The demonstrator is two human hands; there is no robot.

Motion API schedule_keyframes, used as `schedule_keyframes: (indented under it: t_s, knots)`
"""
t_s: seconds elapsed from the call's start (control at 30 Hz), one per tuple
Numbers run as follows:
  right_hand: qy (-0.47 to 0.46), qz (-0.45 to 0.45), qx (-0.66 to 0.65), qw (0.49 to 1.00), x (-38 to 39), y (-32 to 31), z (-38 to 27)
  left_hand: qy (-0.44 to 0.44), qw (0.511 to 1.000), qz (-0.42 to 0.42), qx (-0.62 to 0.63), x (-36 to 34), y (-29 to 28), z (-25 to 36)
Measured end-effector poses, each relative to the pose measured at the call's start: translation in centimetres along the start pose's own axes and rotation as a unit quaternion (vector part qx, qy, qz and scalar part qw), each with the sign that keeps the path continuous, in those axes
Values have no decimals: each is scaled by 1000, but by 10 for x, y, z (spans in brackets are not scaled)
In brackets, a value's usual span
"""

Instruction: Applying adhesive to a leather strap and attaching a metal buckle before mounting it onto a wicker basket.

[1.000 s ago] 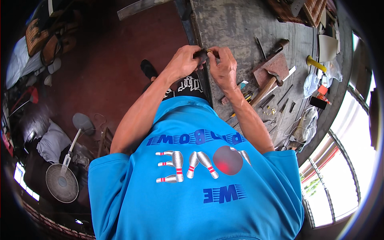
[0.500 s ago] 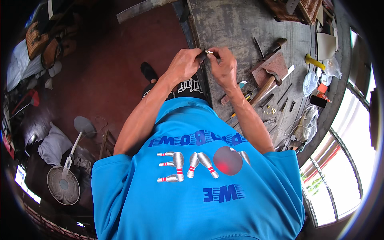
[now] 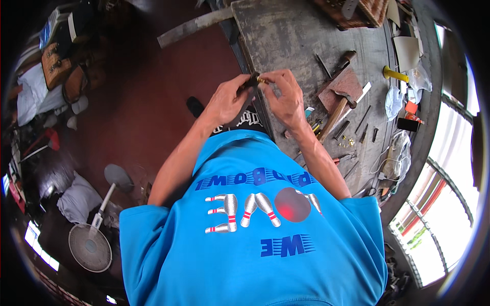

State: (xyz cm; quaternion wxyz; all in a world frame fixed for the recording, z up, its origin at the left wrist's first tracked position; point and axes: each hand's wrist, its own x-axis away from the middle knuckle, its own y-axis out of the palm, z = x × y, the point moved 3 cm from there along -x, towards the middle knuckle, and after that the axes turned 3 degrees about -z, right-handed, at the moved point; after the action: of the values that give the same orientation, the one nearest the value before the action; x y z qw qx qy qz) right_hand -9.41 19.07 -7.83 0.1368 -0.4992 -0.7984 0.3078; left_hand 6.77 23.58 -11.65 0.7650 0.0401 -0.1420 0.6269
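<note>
Close to the workbench's edge, my left hand point(image 3: 228, 101) pinches a dark strip point(image 3: 247, 98), perhaps leather, whose lower part hangs below the fingers. My right hand point(image 3: 286, 99) meets it from the other side, thumb and forefinger closed on a small brass-coloured fitting point(image 3: 261, 80). That fitting touches the strip's upper end; the fingers partly hide how the two are joined. To the right of my right hand, a wooden-handled hammer point(image 3: 333, 118) leans with its head on a reddish block point(image 3: 341, 85).
The grey workbench point(image 3: 286, 35) carries several thin punches, small brass bits point(image 3: 348, 142), pliers point(image 3: 343, 158) and a yellow tool point(image 3: 395, 75). A woven basket point(image 3: 375, 13) stands at the far side. On the left are a fan point(image 3: 90, 246) and piled bags point(image 3: 56, 64).
The brass fitting has come into clearer view at the strip's end. My left wrist has turned, and both hands have shifted slightly nearer. The whole view has also shifted a little.
</note>
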Motion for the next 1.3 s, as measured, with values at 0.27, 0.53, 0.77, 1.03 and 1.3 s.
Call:
schedule_keyframes:
  t_s: [0.27, 0.53, 0.77, 1.03, 1.3]
  knots:
    - [203, -156, -173, 951, 19, -35, -74, -15, 994, -106, -21, 56, -45, 73]
    - [168, -214, -215, 938, 34, -24, -122, 9, 966, -199, -163, 97, -70, 106]
    - [121, -253, -204, 938, 42, -19, -129, 10, 967, -172, -186, 125, -63, 114]
    - [83, -254, -199, 943, 50, -24, -123, 90, 987, -46, -122, 139, -40, 98]
    - [85, -286, -199, 934, 54, -23, -124, 51, 997, 0, -57, 148, -32, 93]
